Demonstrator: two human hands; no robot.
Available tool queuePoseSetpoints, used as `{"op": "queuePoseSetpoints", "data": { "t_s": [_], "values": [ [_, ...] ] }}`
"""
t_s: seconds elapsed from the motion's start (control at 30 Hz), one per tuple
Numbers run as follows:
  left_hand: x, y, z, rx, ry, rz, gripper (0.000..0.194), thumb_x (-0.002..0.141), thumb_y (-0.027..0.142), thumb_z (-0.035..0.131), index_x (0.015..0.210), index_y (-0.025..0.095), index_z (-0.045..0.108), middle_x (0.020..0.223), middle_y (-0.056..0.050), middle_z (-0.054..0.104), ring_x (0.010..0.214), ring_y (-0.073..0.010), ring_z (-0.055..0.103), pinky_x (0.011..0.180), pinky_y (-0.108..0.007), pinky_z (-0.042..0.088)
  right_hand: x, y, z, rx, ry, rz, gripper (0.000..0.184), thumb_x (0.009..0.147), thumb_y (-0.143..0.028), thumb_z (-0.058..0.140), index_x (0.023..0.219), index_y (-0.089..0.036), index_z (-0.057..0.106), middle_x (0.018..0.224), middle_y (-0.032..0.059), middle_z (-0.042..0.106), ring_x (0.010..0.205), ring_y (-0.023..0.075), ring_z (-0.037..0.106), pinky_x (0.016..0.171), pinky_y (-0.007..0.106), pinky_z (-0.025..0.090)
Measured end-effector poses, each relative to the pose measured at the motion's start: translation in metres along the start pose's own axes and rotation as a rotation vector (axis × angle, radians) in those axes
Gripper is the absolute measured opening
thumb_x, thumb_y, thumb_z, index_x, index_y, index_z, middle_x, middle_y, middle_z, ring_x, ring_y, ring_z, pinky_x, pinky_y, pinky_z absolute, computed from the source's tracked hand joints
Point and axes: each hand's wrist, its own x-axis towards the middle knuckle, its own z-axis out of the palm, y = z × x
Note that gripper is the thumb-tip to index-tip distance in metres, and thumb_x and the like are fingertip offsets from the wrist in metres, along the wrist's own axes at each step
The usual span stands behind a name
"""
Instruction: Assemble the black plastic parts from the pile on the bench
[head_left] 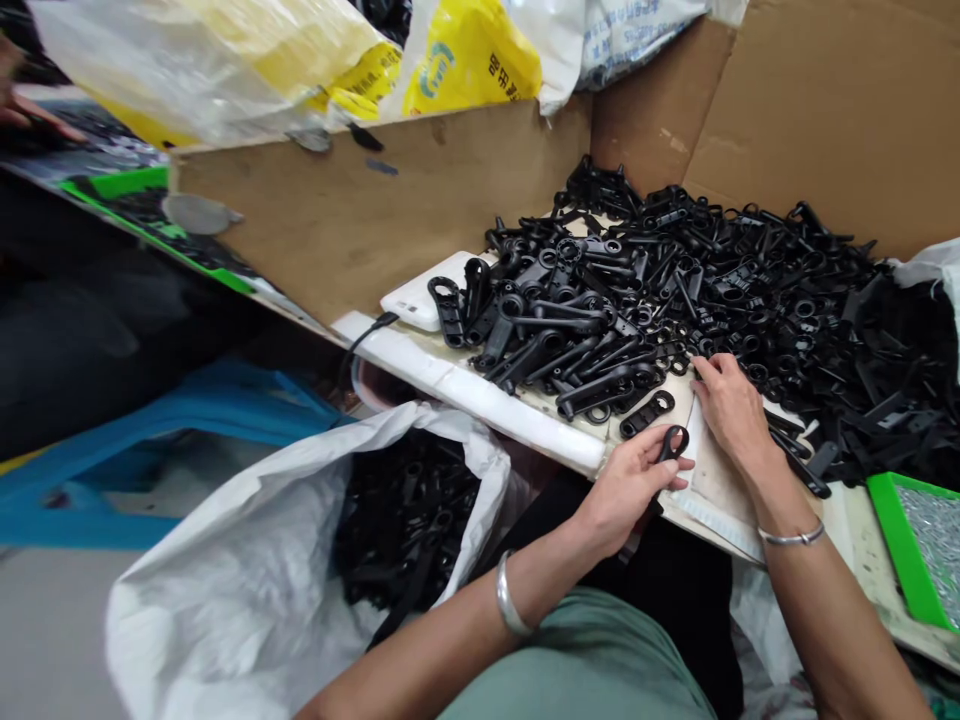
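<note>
A large heap of black plastic parts point(720, 290) covers the worktable point(525, 425). My left hand point(626, 485) is at the table's front edge, fingers closed on one black plastic part with a ring end point(670, 443). My right hand point(731, 410) lies palm down just to its right, fingers curled at the near edge of the heap, touching small black pieces; I cannot make out anything held in it. A silver bangle sits on each wrist.
A white sack point(247, 560) holding more black parts stands open below the table's left end. A white phone point(420, 298) with a cable lies by the heap. Cardboard walls point(390, 200) enclose the table. A green tray point(911, 545) of small metal pieces sits at right. Another person's hand point(22, 105) is far left.
</note>
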Motion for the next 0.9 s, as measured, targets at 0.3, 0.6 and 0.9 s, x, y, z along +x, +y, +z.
{"op": "queuePoseSetpoints", "data": {
  "t_s": [0.3,0.6,0.9],
  "values": [
    [0.002,-0.001,-0.007,-0.104,0.005,-0.038,0.051,0.069,0.014,0.076,0.119,0.018,0.064,0.109,-0.005,0.061,0.092,-0.0180,0.068,0.080,-0.029,0.051,-0.023,0.009,-0.017,0.249,-0.018,0.097,0.027,0.089,-0.029,0.059,0.114,-0.022,0.069,0.094,0.0044,0.071,0.079,0.0221,0.067,0.078,0.034,0.051],
    [0.004,-0.002,-0.003,-0.127,-0.039,-0.055,0.043,0.068,0.011,0.076,0.110,0.017,0.067,0.106,-0.005,0.063,0.091,-0.0185,0.069,0.088,-0.035,0.050,-0.080,0.019,-0.025,0.225,-0.020,0.069,0.029,0.092,-0.034,0.049,0.108,-0.019,0.068,0.111,0.0117,0.068,0.103,0.0314,0.064,0.091,0.048,0.050],
    [0.005,-0.001,-0.003,-0.133,-0.006,-0.082,0.043,0.067,0.005,0.071,0.107,0.019,0.068,0.107,-0.005,0.061,0.099,-0.0199,0.067,0.090,-0.035,0.047,-0.072,0.015,-0.023,0.100,-0.144,-0.082,0.035,0.099,-0.022,0.037,0.115,-0.021,0.067,0.108,0.0109,0.064,0.091,0.0247,0.063,0.078,0.036,0.052]
  ]
}}
